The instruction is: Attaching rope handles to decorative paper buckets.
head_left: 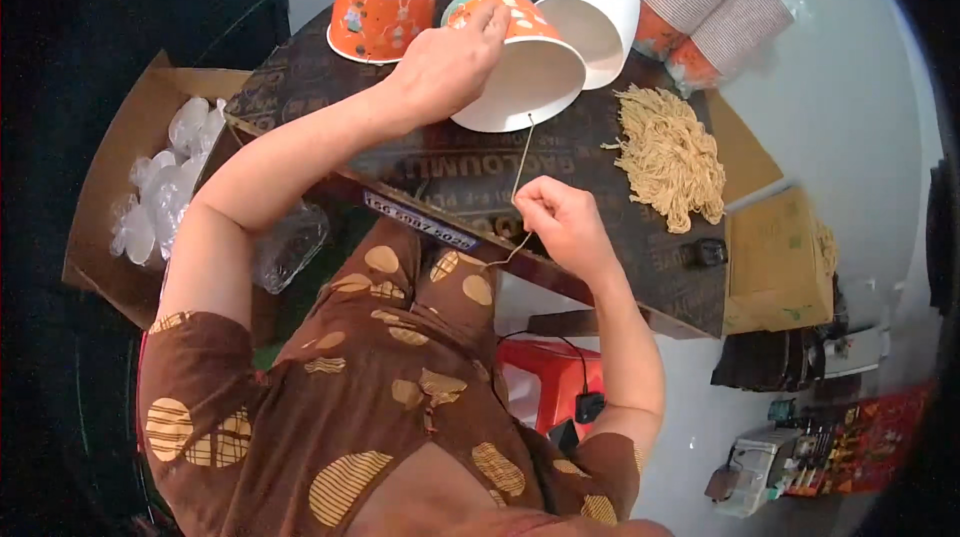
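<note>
An orange paper bucket (543, 67) with a green band and a white inside lies tilted on the table, its mouth turned toward me. My left hand (452, 65) grips it from above on the left, fingers curled over its printed side. From a spot at the bucket's lower rim a thin beige string (522, 159) runs down, pulled fairly straight. My right hand (562, 220) pinches this string near the table's front edge, and a loose tail hangs below. To the right lies a heap of beige strings (668, 162). Behind stands a white-mouthed bucket (592, 29) on its side.
An upside-down orange bucket (385, 7) stands at the back left of the dark table (650, 272). Stacked paper buckets (715, 7) in plastic wrap are at the back right. A cardboard box (778, 262) sits right, and another box (105, 177) with clear plastic pieces left. Below is a red stool (540, 377).
</note>
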{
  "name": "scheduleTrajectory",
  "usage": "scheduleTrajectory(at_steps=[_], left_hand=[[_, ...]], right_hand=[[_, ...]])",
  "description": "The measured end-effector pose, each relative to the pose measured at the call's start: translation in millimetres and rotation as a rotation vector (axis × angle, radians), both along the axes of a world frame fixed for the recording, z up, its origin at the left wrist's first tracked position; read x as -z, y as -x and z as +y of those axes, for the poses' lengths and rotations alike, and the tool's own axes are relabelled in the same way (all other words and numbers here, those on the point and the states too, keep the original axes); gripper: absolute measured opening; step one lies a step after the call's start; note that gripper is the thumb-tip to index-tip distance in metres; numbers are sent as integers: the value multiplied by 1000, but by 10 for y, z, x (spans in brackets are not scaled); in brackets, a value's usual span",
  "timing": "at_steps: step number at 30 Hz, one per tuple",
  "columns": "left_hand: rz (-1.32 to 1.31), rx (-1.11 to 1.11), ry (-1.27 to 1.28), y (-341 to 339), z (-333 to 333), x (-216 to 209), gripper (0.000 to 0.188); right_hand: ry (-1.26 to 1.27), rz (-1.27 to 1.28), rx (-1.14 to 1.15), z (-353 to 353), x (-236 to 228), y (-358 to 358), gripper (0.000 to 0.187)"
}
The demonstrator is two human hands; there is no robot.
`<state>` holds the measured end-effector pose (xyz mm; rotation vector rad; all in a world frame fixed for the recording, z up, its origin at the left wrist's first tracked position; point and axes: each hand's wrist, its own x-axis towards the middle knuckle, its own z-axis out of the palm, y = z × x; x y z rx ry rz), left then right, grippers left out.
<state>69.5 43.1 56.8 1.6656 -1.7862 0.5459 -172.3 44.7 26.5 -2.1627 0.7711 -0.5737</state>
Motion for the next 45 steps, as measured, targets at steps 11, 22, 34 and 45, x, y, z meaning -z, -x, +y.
scheduleTrajectory(at_steps=[11, 22, 34, 45], left_hand=[[-158, 421, 321, 204, 219, 212, 38], [31, 322, -290, 489, -525, 559, 41], [150, 430, 12, 439, -650, 685, 19], [84, 408, -31, 484, -645, 701, 15]], right_hand=[[119, 99, -442, -484, -94, -211, 28], [129, 20, 184, -1352, 167, 15, 14], [-47, -244, 166, -1230, 338, -175, 10], [-673, -446, 113, -1102, 255, -171, 16]])
